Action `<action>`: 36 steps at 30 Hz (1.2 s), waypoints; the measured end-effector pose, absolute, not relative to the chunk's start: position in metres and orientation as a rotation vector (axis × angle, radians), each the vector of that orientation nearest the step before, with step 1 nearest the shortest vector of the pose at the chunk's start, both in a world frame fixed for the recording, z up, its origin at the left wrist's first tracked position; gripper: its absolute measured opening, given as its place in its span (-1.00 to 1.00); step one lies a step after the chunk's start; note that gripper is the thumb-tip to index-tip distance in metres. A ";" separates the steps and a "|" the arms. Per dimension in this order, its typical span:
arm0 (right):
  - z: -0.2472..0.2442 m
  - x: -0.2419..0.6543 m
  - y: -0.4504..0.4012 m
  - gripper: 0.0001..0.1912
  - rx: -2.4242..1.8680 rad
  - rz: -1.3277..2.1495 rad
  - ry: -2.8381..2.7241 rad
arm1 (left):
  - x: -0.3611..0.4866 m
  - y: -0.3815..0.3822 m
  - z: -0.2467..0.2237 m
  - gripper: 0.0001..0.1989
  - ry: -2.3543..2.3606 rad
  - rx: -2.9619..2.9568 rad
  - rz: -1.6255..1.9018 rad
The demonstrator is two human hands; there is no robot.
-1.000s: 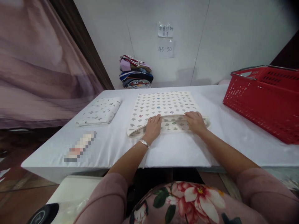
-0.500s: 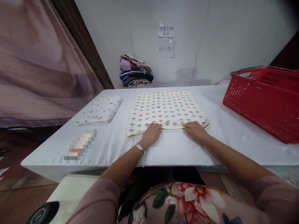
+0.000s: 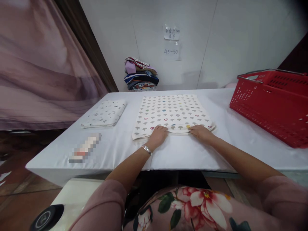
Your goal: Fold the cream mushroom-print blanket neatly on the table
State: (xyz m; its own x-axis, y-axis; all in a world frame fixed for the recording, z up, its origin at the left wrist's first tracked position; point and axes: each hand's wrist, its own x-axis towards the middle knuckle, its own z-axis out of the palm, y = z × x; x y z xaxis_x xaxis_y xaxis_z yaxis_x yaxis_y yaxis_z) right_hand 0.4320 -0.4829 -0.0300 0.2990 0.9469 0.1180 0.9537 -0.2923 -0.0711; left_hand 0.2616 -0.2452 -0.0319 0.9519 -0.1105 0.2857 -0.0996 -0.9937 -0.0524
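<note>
A white mushroom-print cloth [image 3: 168,110], folded in layers, lies flat in front of me on the table. My left hand [image 3: 158,135] has its fingers closed on the near edge, left of the middle. Further right on that same edge, my right hand [image 3: 201,133] grips the cloth between thumb and fingers. Between the two hands the edge bulges up slightly, and under it the lower layers show. A second folded white cloth [image 3: 104,113] with a small grey print rests at the left, apart from both hands.
The table [image 3: 183,154] has a white cover. A red plastic basket [image 3: 269,109] with metal handles stands on the right. Behind the far edge is a pile of folded fabrics [image 3: 141,74]. A blurred-out flat item [image 3: 85,149] lies at the front left.
My hands keep their hold on the near edge of the mushroom-print cloth. The view has shifted very slightly; the cloth itself looks unchanged.
</note>
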 end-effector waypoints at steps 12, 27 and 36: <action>-0.042 0.437 -0.492 -0.68 -2.306 -0.302 -1.754 | 0.258 -0.247 -0.037 -0.80 0.152 -2.963 -0.595; -0.047 0.426 -0.492 -0.67 -2.311 -0.328 -1.794 | 0.259 -0.254 -0.038 -0.79 0.152 -2.935 -0.505; -0.036 0.422 -0.495 -0.68 -2.316 -0.312 -1.837 | 0.261 -0.254 -0.038 -0.81 0.138 -2.938 -0.531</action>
